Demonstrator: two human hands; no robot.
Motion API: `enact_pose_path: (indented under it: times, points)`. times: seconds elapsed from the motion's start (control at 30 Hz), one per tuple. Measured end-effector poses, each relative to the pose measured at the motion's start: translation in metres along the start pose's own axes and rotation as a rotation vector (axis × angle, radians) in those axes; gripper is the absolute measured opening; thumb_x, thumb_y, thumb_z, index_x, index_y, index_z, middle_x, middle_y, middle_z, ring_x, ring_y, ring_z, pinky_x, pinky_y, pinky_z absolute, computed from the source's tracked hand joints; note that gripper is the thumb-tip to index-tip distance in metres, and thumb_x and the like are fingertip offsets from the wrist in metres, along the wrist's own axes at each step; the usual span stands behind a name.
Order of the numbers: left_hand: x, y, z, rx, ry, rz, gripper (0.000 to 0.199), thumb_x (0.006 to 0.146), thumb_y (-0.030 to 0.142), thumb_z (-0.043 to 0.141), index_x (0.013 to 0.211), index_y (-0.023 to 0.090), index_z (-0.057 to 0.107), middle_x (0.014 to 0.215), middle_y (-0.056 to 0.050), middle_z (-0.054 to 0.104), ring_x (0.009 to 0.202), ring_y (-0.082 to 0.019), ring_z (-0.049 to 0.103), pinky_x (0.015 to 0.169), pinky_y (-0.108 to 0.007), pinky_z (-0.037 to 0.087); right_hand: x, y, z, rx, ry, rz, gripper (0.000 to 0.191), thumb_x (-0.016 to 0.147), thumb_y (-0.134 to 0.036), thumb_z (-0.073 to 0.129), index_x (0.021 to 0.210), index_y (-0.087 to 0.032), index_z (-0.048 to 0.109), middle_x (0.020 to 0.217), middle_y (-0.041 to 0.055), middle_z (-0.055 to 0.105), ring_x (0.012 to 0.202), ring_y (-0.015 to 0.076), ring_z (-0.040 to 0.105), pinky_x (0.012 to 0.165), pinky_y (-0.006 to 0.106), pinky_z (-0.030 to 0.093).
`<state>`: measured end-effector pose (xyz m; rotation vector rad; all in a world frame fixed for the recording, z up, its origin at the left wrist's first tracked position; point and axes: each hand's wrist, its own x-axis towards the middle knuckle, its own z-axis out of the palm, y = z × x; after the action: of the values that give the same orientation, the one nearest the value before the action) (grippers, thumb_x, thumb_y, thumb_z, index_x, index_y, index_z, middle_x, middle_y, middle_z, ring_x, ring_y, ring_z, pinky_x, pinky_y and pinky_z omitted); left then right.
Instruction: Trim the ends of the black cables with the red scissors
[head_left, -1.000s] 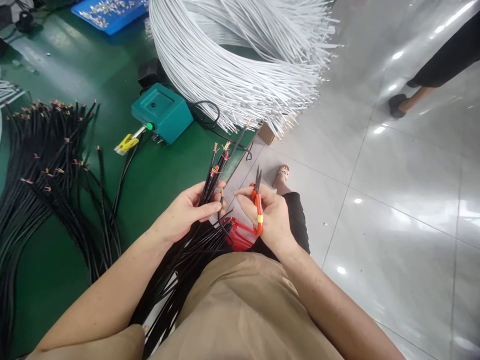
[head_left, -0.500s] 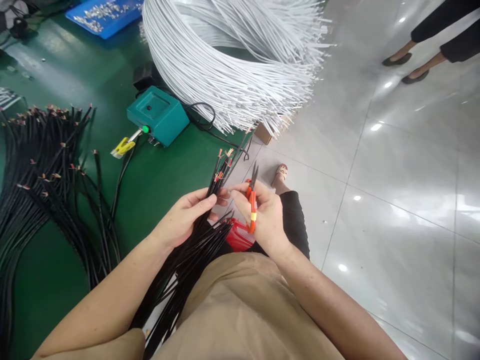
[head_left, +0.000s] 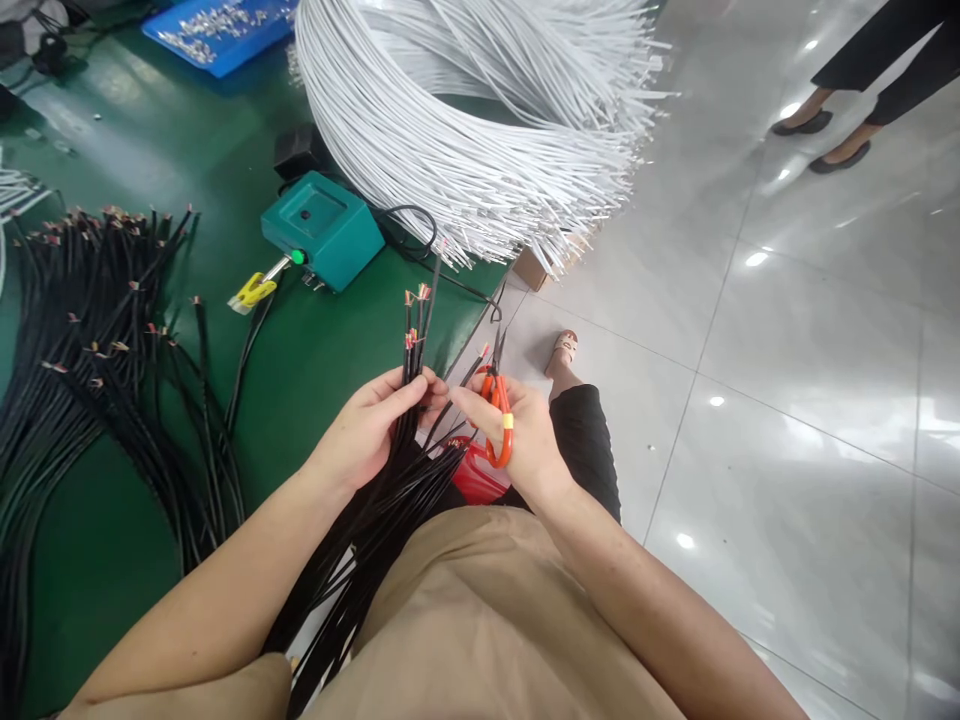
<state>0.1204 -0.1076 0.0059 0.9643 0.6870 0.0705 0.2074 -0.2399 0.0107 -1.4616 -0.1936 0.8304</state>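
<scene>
My left hand (head_left: pixel 379 420) is closed around a small bunch of black cables (head_left: pixel 412 365), whose upper ends show thin red, yellow and white inner wires. In my right hand (head_left: pixel 525 425) are orange-handled scissors (head_left: pixel 501 435), their dark blades pointing up and away from me. One black cable (head_left: pixel 469 372) with bared wire at its tip stands apart from the bunch, close to my right fingers; whether they pinch it is hard to see. More black cables (head_left: pixel 390 520) lie across my lap, beside a red item (head_left: pixel 480 475) that is partly hidden.
On the green table (head_left: pixel 97 540) are a large pile of black cables (head_left: pixel 97 300), a teal box (head_left: pixel 326 230) with a yellow-tipped arm, and a coil of white wires (head_left: pixel 465 150). A blue tray (head_left: pixel 225 40) holds small metal parts. Another person's legs (head_left: pixel 877 80) stand at upper right.
The held bunch has moved left and stands more upright. A single cable now shows apart from it beside the scissors. The scissors have shifted slightly left, and their handles look wider apart.
</scene>
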Motion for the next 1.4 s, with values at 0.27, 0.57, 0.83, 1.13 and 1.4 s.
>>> enact_pose_path:
  times: [0.27,0.57,0.83,1.13,1.4]
  points:
    - [0.001,0.001,-0.003,0.012,-0.044,0.080,0.024,0.071,0.019,0.076,0.088,0.017,0.058,0.083,-0.001,0.068,0.086,-0.014,0.065,0.083,-0.027,0.050,-0.004,0.014,0.010,0.018,-0.109,0.076,0.032,0.063,-0.044,0.076,0.066,-0.016,0.060,0.056,-0.0055,0.048,0.051,0.0063,0.036,0.050,0.022,0.031]
    - [0.000,0.001,-0.004,0.162,-0.034,0.202,0.029,0.074,0.025,0.073,0.093,0.020,0.053,0.078,0.002,0.062,0.072,-0.012,0.063,0.051,-0.018,0.041,0.003,0.001,0.005,-0.053,0.088,-0.082,0.018,0.073,-0.035,0.069,0.077,-0.018,0.067,0.068,-0.0008,0.063,0.062,0.0110,0.056,0.062,0.025,0.046]
    - [-0.002,-0.001,-0.003,0.203,-0.075,0.211,0.040,0.074,0.023,0.073,0.112,0.023,0.060,0.081,0.000,0.061,0.068,-0.011,0.060,0.050,-0.019,0.040,0.005,-0.016,0.012,0.026,-0.031,-0.063,0.013,0.077,-0.026,0.062,0.068,-0.017,0.059,0.061,-0.0021,0.060,0.055,0.0100,0.057,0.060,0.024,0.048]
    - [-0.004,0.004,-0.003,0.099,-0.192,0.086,0.030,0.079,0.020,0.067,0.109,0.022,0.062,0.081,-0.002,0.060,0.069,-0.010,0.057,0.048,-0.016,0.036,0.006,-0.006,0.010,0.074,-0.104,-0.079,0.015,0.080,-0.021,0.054,0.066,-0.019,0.057,0.061,-0.0018,0.062,0.057,0.0096,0.056,0.061,0.024,0.045]
    - [-0.003,0.007,-0.006,-0.002,-0.170,0.002,0.035,0.076,0.016,0.069,0.110,0.024,0.063,0.078,-0.001,0.061,0.065,-0.009,0.057,0.048,-0.016,0.034,0.004,-0.001,0.009,0.046,-0.073,-0.035,0.016,0.078,-0.025,0.059,0.064,-0.019,0.058,0.060,-0.0022,0.059,0.054,0.0091,0.051,0.056,0.023,0.044]
